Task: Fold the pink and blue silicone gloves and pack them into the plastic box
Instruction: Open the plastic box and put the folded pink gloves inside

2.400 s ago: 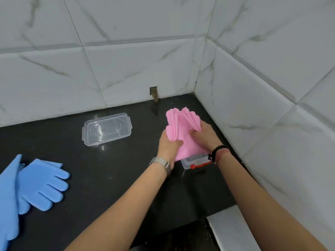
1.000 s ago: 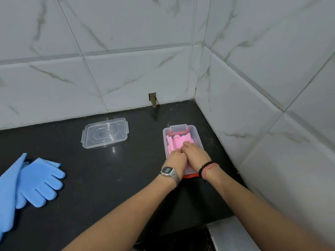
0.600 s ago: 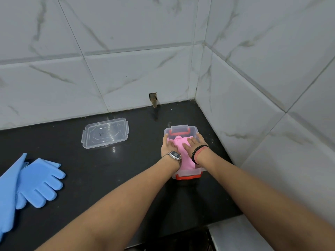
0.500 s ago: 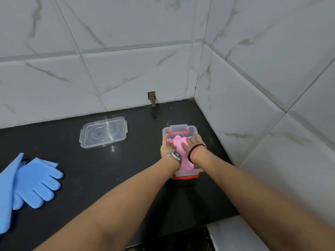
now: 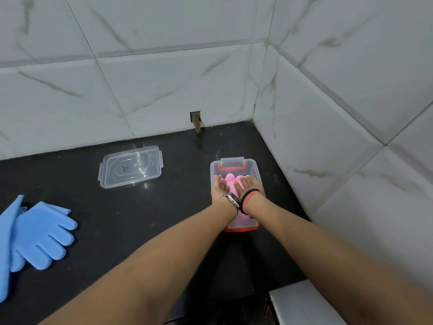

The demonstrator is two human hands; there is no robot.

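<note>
Plastic box [image 5: 255, 171] near the right rear corner of the black counter [image 5: 131, 221], just beside the right-hand tiled wall [image 5: 328, 137], long axis running front to back. Clear walls, orange-red trim at the near end and at the far end under a clear latch flap. Inside: pink gloves [image 5: 230, 185], folded and lying flat along the box, finger ends toward the far end, cuff end toward the near end. Contents below the pink layer hidden.

Left hand [image 5: 219, 189] pressing down on the left part of the pink gloves, fingers straight and spread, palm flat, nothing gripped. Right hand [image 5: 248, 185] pressing down on the right part likewise, fingers straight and splayed, nothing gripped. Both hands inside the box's rim, side by side, a strip of pink showing between them. Metal watch [image 5: 233, 200] on the left wrist; dark bead bracelet [image 5: 248, 195] with a reddish band on the right wrist.

Clear lid [image 5: 131, 166] lying flat and apart from the box, toward the rear middle of the counter, to the left of the box.

Blue gloves [image 5: 39, 233] lying loose at the left edge of the counter, well apart from the box, unfolded, fingers pointing to the right and forward, partly cut off by the frame.
</note>
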